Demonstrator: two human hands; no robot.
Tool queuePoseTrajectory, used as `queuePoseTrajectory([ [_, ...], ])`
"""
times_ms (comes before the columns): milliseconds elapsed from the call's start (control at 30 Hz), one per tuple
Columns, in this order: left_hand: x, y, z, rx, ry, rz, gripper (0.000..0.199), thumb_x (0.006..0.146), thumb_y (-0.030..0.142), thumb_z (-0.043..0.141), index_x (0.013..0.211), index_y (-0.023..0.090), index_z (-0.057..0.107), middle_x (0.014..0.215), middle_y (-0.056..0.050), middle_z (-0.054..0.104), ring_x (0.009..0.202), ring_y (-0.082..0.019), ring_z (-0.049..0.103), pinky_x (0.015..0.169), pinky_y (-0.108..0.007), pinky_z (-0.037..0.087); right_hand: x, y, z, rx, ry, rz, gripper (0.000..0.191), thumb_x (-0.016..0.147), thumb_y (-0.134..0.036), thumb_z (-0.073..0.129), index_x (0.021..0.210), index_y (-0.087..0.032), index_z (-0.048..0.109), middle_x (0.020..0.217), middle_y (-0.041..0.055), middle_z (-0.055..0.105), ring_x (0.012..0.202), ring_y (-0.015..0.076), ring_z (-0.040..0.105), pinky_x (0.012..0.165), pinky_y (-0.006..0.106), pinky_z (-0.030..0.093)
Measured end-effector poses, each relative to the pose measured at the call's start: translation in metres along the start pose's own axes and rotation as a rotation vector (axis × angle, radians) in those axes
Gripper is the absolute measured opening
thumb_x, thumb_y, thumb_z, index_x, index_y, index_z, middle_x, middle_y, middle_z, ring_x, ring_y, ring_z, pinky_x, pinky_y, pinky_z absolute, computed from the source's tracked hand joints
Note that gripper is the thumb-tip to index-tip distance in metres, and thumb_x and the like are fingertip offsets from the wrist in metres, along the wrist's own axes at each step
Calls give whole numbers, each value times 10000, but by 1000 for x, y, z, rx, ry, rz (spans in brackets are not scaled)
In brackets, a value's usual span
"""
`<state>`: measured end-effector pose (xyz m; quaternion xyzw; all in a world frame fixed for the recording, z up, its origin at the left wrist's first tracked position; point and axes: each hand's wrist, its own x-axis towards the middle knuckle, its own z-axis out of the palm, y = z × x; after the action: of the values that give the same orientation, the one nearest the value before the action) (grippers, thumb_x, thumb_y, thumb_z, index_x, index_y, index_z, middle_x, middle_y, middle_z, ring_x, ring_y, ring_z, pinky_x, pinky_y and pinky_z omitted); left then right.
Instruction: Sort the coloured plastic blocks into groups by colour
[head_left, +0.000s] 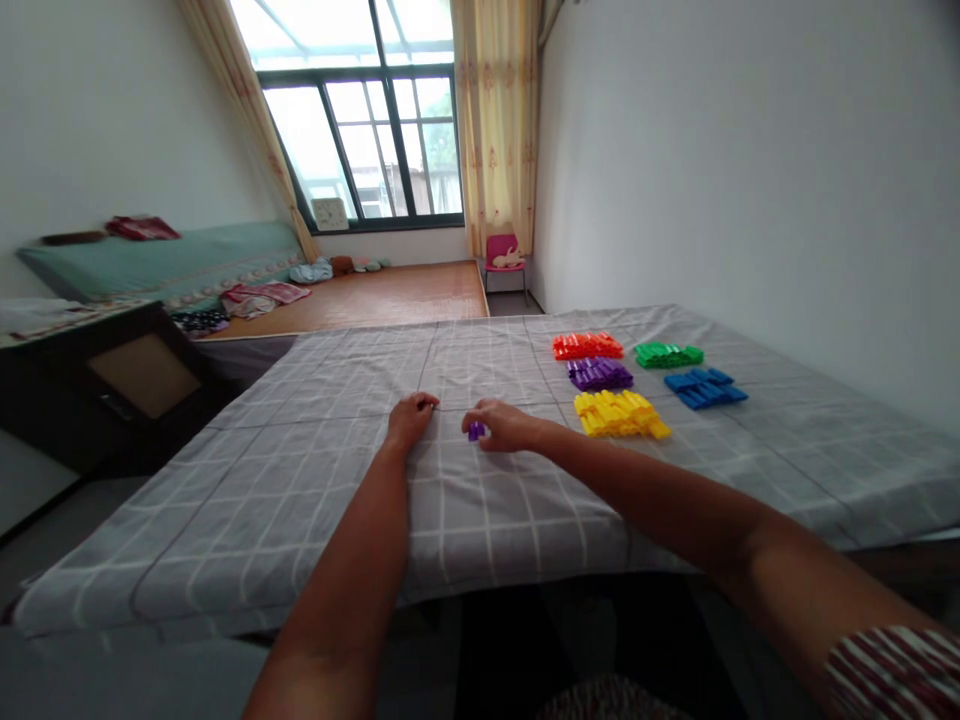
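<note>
Over the grey checked cloth, my right hand has its thumb and fingers around a small purple piece. My left hand rests on the cloth just to the left, its fingers curled together; a tiny dark spot shows at the fingertips, too small to name. To the right of my hands lie piles of coloured pieces: yellow, purple, red-orange, green and blue.
A dark cabinet stands at the left. Behind the table are a low bed platform with cloths on it, a window, and a pink chair. A white wall runs along the right side.
</note>
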<state>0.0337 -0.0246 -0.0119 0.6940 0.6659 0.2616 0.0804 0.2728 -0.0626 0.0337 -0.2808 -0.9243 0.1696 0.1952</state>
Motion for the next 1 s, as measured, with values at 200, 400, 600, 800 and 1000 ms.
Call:
queuePoseTrajectory([
  [200, 1, 0, 1, 17, 0, -20, 264, 833, 213, 508, 972, 228, 731, 990, -15, 733, 930, -171, 644, 842, -259, 480, -54, 97, -91, -188, 230, 312, 480, 656, -31, 619, 1117, -163, 618, 1080, 71, 660, 948, 178, 613, 841, 285, 491],
  [400, 3, -2, 0, 15, 5, -28, 276, 832, 223, 496, 969, 226, 736, 965, -16, 736, 903, -174, 650, 824, -261, 479, -97, 177, -146, -202, 158, 668, 512, 572, -60, 635, 1077, -144, 633, 1015, 75, 696, 915, 220, 641, 759, 268, 513],
  [600, 2, -4, -2, -39, 1, -37, 289, 817, 208, 497, 977, 213, 738, 897, -15, 739, 854, -169, 655, 794, -256, 484, -95, 189, -150, -133, 31, 686, 468, 503, -84, 648, 960, -164, 710, 948, 60, 723, 848, 253, 662, 701, 290, 535],
  [800, 3, -4, -5, -14, 1, -44, 288, 823, 216, 493, 979, 213, 736, 915, -17, 738, 860, -164, 653, 785, -247, 478, -121, 167, -161, -159, 350, 583, 354, 678, -239, 613, 1018, -212, 705, 916, 30, 722, 865, 211, 647, 761, 293, 521],
  [1000, 0, 0, -2, 34, 8, -53, 285, 834, 211, 481, 984, 217, 724, 982, -28, 732, 945, -170, 645, 845, -260, 478, -160, 142, -117, -153, 682, 579, 260, 825, -298, 465, 971, -196, 654, 904, 66, 714, 761, 183, 648, 721, 294, 503],
])
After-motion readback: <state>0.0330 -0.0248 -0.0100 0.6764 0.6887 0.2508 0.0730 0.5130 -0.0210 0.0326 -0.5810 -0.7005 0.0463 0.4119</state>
